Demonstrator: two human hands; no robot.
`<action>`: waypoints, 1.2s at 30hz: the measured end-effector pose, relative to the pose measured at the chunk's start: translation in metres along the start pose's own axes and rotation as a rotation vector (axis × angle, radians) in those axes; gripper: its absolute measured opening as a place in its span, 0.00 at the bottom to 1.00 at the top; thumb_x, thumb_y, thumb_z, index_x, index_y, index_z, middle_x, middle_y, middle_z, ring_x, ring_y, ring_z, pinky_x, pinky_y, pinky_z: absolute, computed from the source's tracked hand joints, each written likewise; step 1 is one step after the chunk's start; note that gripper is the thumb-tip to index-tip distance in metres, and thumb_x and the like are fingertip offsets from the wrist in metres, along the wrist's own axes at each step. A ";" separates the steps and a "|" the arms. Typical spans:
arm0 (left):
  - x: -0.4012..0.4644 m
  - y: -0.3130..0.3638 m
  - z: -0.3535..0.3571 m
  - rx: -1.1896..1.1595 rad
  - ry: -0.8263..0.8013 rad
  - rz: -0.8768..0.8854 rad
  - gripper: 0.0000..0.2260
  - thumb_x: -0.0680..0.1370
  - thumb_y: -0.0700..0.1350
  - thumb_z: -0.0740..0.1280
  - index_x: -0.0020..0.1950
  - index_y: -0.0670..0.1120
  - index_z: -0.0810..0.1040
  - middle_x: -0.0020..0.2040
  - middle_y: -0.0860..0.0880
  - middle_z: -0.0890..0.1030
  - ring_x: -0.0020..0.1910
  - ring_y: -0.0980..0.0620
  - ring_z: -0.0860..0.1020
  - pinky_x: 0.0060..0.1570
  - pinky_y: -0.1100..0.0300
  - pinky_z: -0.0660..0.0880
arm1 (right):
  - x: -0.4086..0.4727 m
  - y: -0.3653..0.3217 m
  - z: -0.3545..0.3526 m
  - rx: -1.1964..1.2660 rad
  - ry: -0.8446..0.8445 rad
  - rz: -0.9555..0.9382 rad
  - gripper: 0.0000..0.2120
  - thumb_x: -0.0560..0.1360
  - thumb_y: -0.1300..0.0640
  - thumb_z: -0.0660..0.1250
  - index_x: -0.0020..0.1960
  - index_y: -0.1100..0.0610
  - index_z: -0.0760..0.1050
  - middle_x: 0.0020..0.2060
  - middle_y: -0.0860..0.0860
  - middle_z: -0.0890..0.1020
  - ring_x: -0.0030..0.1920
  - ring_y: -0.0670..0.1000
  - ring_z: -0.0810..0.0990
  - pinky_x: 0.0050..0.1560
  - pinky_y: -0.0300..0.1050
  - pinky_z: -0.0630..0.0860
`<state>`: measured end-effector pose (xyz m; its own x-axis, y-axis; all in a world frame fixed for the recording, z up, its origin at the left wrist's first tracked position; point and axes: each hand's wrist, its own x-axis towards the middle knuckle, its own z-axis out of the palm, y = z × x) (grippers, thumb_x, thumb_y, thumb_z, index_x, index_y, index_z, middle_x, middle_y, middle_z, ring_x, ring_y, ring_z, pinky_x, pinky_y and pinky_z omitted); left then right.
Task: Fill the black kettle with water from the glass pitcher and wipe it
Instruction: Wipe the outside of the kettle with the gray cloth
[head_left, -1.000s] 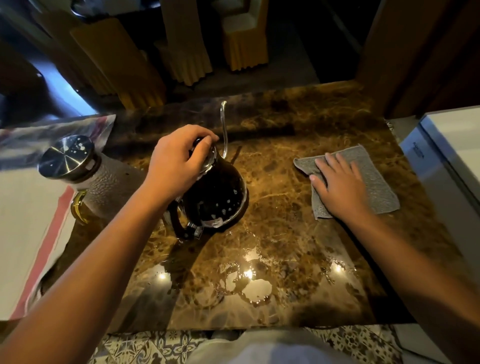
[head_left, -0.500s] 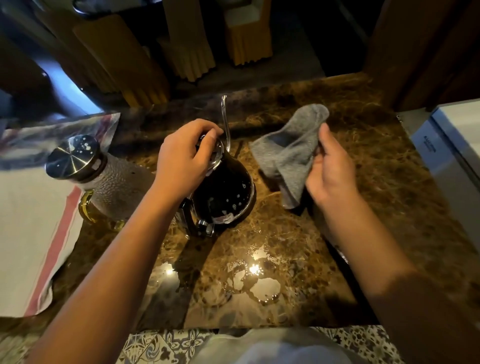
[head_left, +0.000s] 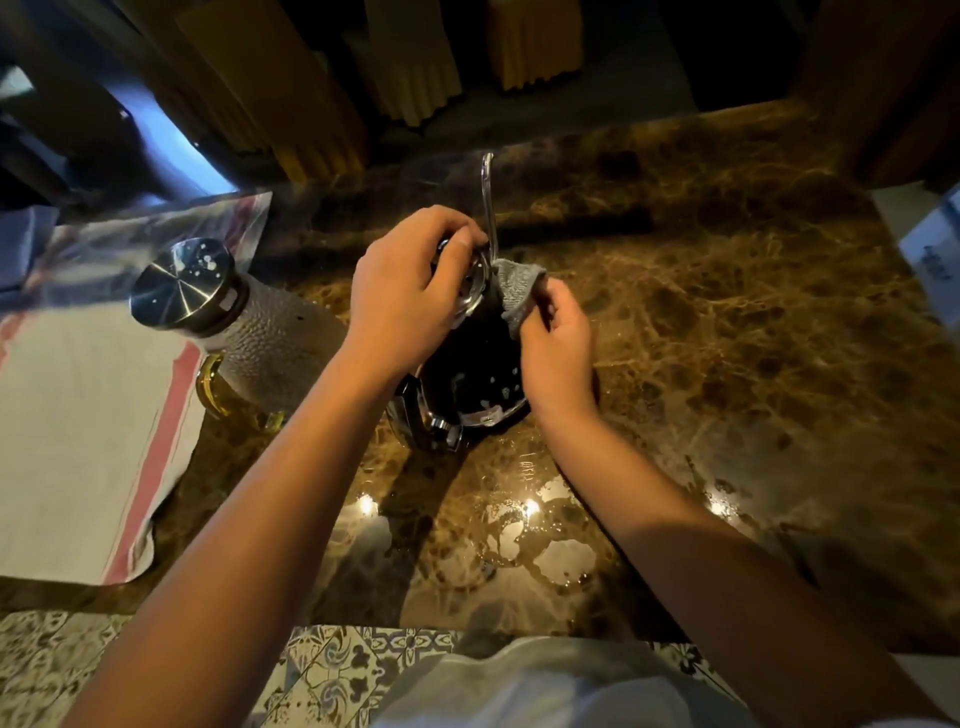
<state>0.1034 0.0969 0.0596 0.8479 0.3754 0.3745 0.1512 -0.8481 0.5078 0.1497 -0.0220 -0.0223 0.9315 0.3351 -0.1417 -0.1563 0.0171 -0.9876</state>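
Left hand (head_left: 410, 291) clamps the black kettle (head_left: 470, 364) lid, right hand (head_left: 558, 343) pinches the soft grey cloth (head_left: 517, 291) against its wet, probably slippery, heavy side

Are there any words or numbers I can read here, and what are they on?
No text here can be read.
White appliance at the right edge: a dark printed line, too blurred to read.
Black kettle: a small pale label near its base, too small to read.
Glass pitcher, grey cloth, striped towel: no writing visible.
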 end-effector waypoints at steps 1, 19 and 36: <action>0.000 -0.001 0.000 0.008 0.010 -0.010 0.11 0.85 0.47 0.60 0.57 0.47 0.82 0.51 0.54 0.83 0.49 0.59 0.79 0.48 0.65 0.73 | -0.003 0.003 0.004 -0.047 -0.010 -0.009 0.15 0.83 0.60 0.58 0.64 0.50 0.77 0.57 0.45 0.84 0.60 0.47 0.82 0.64 0.50 0.79; -0.002 0.004 0.004 -0.055 0.111 -0.175 0.08 0.83 0.44 0.64 0.61 0.51 0.77 0.60 0.55 0.78 0.55 0.62 0.77 0.53 0.65 0.74 | -0.026 -0.009 0.024 -0.098 -0.042 -0.086 0.09 0.74 0.54 0.52 0.37 0.41 0.59 0.36 0.38 0.66 0.37 0.41 0.65 0.47 0.48 0.63; 0.000 0.008 0.005 -0.003 0.071 -0.220 0.07 0.83 0.43 0.63 0.52 0.54 0.78 0.52 0.58 0.78 0.50 0.61 0.75 0.46 0.70 0.67 | -0.043 0.045 0.011 -0.290 -0.064 -0.306 0.27 0.84 0.51 0.53 0.82 0.43 0.51 0.82 0.38 0.55 0.84 0.43 0.50 0.84 0.50 0.52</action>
<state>0.1074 0.0884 0.0597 0.7566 0.5766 0.3083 0.3270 -0.7420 0.5853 0.0992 -0.0251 -0.0599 0.8969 0.4138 0.1561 0.2313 -0.1379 -0.9631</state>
